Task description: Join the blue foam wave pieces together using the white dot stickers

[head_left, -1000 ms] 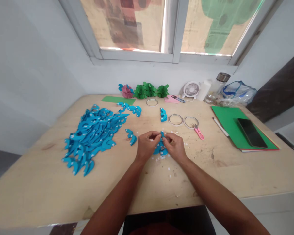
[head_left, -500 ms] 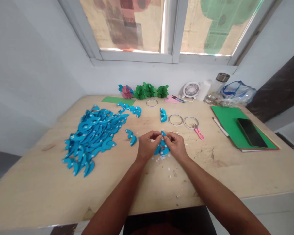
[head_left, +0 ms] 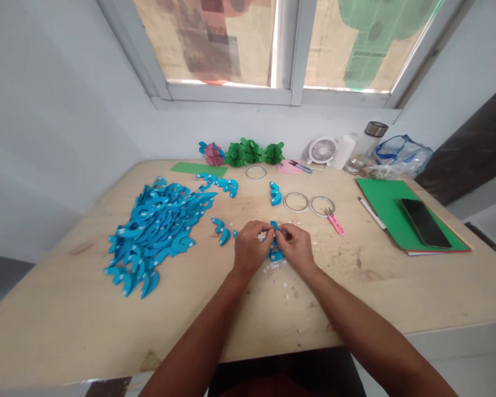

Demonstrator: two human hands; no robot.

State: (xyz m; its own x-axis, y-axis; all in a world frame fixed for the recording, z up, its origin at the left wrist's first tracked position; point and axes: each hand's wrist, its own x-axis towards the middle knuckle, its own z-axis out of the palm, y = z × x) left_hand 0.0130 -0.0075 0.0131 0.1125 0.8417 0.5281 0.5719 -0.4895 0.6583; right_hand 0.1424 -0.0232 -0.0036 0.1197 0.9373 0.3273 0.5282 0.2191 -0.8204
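Between my two hands is a curved blue paper piece (head_left: pixel 276 255) with small white squares on it. My left hand (head_left: pixel 251 247) pinches its upper part from the left, fingertips closed. From the other side my right hand (head_left: pixel 296 247) pinches it too, and the fingertips of both hands nearly meet. My fingers cover much of the piece. Small white scraps (head_left: pixel 275 266) lie on the table just below. Left of my hands lies another wavy blue paper cutout (head_left: pixel 221 231), and a large heap of blue cutouts (head_left: pixel 157 220) spreads farther left.
Tape rolls (head_left: pixel 296 202) and pink-handled snips (head_left: pixel 334 220) lie beyond my right hand. At right, a phone (head_left: pixel 425 223) rests on green sheets (head_left: pixel 380 201) beside a white pen (head_left: pixel 372 213). Along the wall stand green paper figures (head_left: pixel 252 151), a small fan (head_left: pixel 323 150) and a bottle (head_left: pixel 367 146).
My hands stay in nearly the same spot, with the fingertips shifted slightly on the blue paper piece. Less of its lower part shows between my hands.
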